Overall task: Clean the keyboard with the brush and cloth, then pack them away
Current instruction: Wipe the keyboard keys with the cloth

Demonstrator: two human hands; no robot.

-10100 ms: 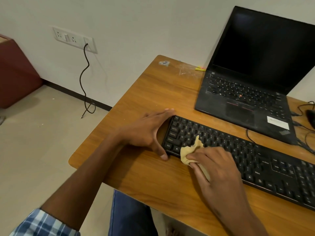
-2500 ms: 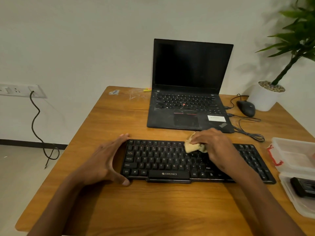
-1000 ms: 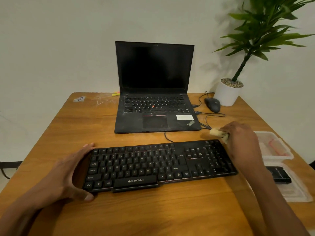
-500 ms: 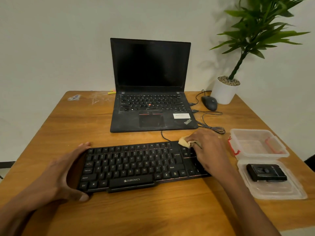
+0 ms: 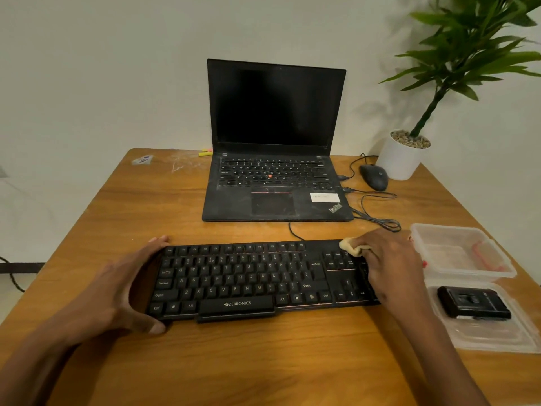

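A black Zebronics keyboard point(image 5: 248, 279) lies across the wooden desk point(image 5: 234, 356) in front of me. My left hand point(image 5: 123, 291) holds its left end, thumb at the front edge and fingers at the back edge. My right hand point(image 5: 392, 265) grips a crumpled yellow cloth point(image 5: 349, 247) and presses it on the keys at the keyboard's upper right, covering the number pad. A clear plastic box point(image 5: 462, 253) stands to the right. In front of it lies its lid point(image 5: 491, 332) with a black brush point(image 5: 474, 303) on it.
An open black laptop point(image 5: 275, 159) stands behind the keyboard. A black mouse point(image 5: 374, 177) with coiled cables point(image 5: 377, 218) lies right of it, beside a white plant pot point(image 5: 402, 159). Small scraps point(image 5: 143, 159) lie at the far left corner.
My right hand has wiped the cloth from the left keys across to the right end, back toward the middle, and now right again over the number pad. My left hand stays on the left end.
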